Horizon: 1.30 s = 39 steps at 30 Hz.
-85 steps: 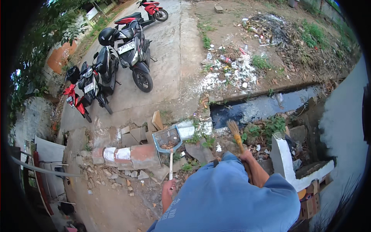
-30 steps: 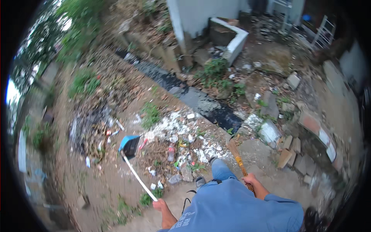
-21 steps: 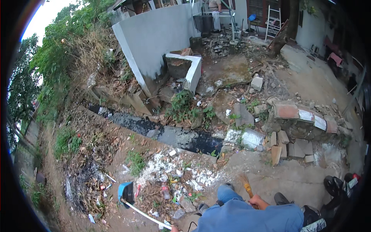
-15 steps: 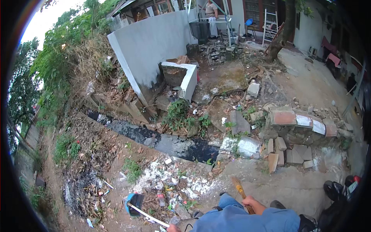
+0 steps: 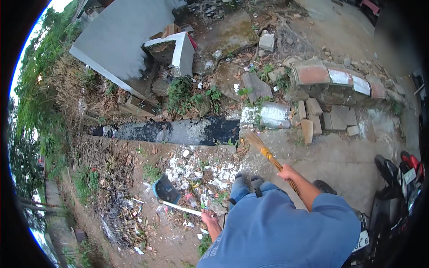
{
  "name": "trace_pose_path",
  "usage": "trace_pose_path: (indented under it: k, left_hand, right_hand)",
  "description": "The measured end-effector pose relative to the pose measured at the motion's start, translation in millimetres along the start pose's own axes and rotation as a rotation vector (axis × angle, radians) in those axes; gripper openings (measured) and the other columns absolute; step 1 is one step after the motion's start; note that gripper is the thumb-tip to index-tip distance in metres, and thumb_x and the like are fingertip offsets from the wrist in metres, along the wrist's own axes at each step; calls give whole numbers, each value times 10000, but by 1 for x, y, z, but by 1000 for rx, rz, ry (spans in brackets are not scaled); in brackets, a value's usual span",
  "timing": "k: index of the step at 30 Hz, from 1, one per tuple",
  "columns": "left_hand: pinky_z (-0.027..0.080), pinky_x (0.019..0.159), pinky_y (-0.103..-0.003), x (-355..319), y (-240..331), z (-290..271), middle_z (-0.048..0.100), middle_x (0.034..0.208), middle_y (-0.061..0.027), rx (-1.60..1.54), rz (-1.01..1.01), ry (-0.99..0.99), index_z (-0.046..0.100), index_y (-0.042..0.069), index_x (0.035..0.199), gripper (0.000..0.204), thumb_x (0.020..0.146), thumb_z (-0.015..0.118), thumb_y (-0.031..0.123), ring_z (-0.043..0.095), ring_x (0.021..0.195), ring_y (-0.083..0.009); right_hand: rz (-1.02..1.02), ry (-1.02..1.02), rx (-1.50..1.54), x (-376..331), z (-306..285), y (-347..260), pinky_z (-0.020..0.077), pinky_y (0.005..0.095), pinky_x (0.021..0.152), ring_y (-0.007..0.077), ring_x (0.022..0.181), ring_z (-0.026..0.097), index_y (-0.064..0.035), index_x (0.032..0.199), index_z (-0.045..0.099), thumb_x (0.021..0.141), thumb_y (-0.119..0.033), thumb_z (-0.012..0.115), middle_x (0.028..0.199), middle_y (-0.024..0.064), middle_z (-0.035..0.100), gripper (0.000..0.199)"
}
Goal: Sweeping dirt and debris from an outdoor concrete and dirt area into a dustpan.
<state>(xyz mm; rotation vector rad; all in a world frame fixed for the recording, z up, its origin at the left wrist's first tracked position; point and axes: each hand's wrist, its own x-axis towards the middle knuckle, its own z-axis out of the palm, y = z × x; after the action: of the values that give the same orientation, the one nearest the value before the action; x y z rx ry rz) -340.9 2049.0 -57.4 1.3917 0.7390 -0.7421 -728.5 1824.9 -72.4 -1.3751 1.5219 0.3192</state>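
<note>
My right hand (image 5: pixel 289 172) is closed round the handle of a straw broom (image 5: pixel 267 154), whose bristles point away from me toward the end of the drain. Gripped in my left hand (image 5: pixel 208 217) is the white stick of a blue dustpan (image 5: pixel 166 190). The pan is held over the littered ground, beside a heap of white rubble and rubbish (image 5: pixel 205 172). Whether the pan touches the ground I cannot tell. A plastic bottle (image 5: pixel 191 199) lies just right of the pan.
A drain with dark water (image 5: pixel 178 131) runs across in front of me. Beyond it stand a grey wall (image 5: pixel 120 40) and a low white-topped wall (image 5: pixel 182 53). Loose bricks (image 5: pixel 342 118) are stacked at the right. Parked motorcycles (image 5: pixel 397 187) stand at the far right.
My view has tilted down, so more of my body and arms shows. The broom has come up and forward toward the drain's end. The dustpan is still in my left hand.
</note>
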Motion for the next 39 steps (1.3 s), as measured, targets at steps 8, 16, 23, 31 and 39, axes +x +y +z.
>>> trace_pose_path:
  k: [8, 16, 23, 31, 39]
  left_hand:
    - [226, 300, -192, 0, 6, 97, 211, 379, 86, -64, -466, -253, 252, 200, 490, 429, 895, 359, 296, 221, 299, -50]
    - [270, 340, -206, 24, -18, 307, 297, 364, 67, -430, -858, -561, 313, 174, 484, 417, 892, 356, 246, 302, 300, -57]
    - [317, 357, -230, 40, -13, 530, 332, 359, 61, -342, -965, -682, 332, 179, 472, 420, 883, 361, 262, 335, 298, -67]
    - [302, 384, -224, 32, 11, 749, 335, 386, 40, -460, -1108, -904, 366, 131, 521, 391, 895, 359, 245, 298, 298, -68]
    - [293, 382, -238, 53, 29, 1033, 294, 386, 48, -146, -1075, -813, 349, 128, 537, 382, 904, 356, 234, 293, 293, -73]
  right_hand:
    - [205, 65, 304, 12, 4, 9, 503, 324, 589, 222, 607, 627, 19, 842, 590, 691, -293, 634, 676, 128, 627, 349]
    - [294, 200, 327, 83, -64, 2, 486, 350, 702, 285, 828, 610, 59, 901, 583, 618, -294, 682, 860, 207, 615, 464]
    - [286, 374, 658, 181, -207, -103, 420, 303, 402, 166, 440, 533, -7, 643, 539, 666, -137, 657, 563, 95, 551, 177]
    - [154, 389, 678, 354, -389, -226, 398, 281, 343, 136, 398, 487, -28, 724, 495, 726, -144, 644, 527, 46, 502, 189]
    - [-192, 557, 351, 603, -617, -413, 411, 285, 399, 130, 434, 515, -35, 913, 539, 735, -174, 637, 575, 51, 541, 246]
